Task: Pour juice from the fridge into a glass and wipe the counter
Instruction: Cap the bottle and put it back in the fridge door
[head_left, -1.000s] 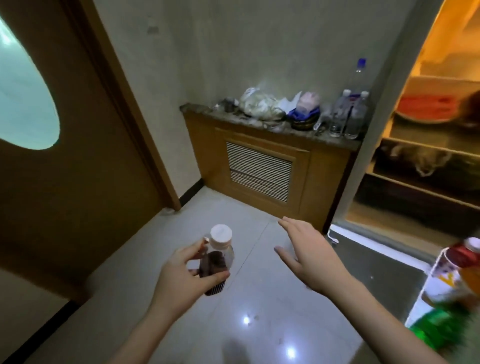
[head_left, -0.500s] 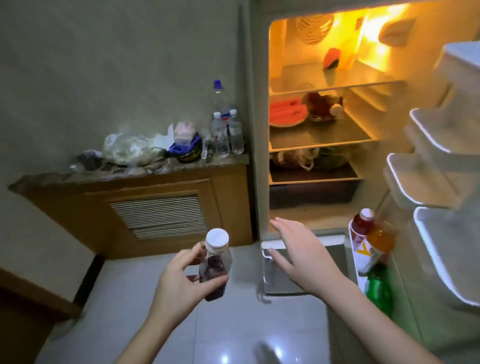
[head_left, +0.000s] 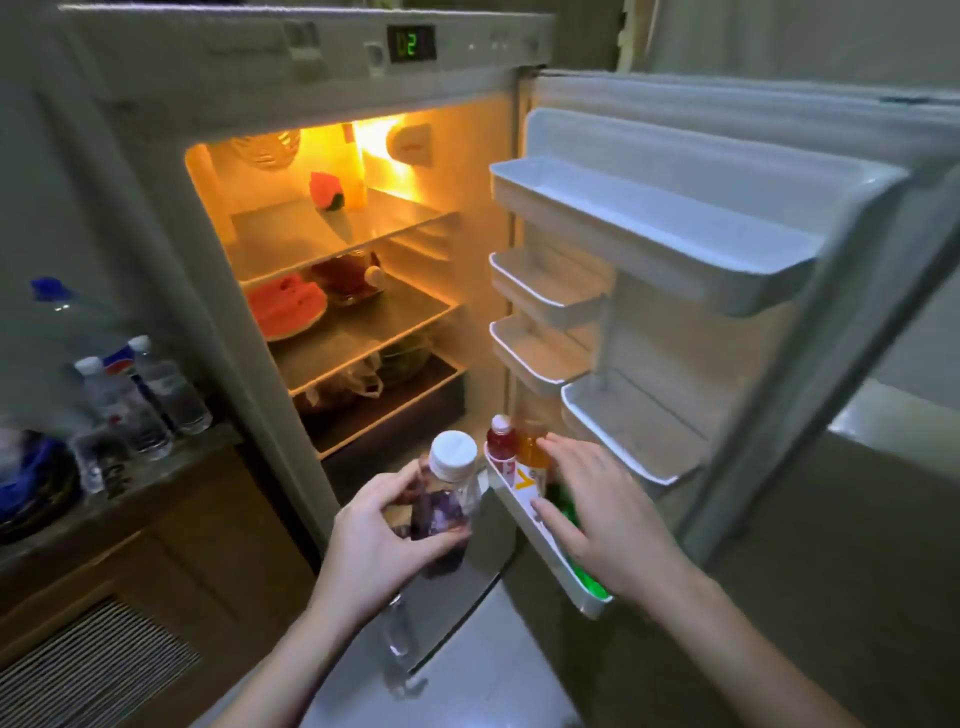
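Left hand (head_left: 387, 540): fingers wrapped around the small clear plastic bottle of dark purple juice with a white cap (head_left: 445, 501), upright, at 6 o'clock of the lit fridge interior (head_left: 363, 249).
Right hand (head_left: 597, 512): fingers spread, holding nothing, over the white lowest door bin (head_left: 550, 566).
Bin: orange-juice bottle (head_left: 531, 452) touching fingertips; red-juice bottle (head_left: 501, 441) at its 9 o'clock.

Dim kitchen corner, warm lamp glow at 12 o'clock.
Wooden cabinet (head_left: 156, 571) with slatted vent (head_left: 88, 670) at 8 o'clock; glossy tiled floor (head_left: 467, 675) at 6.
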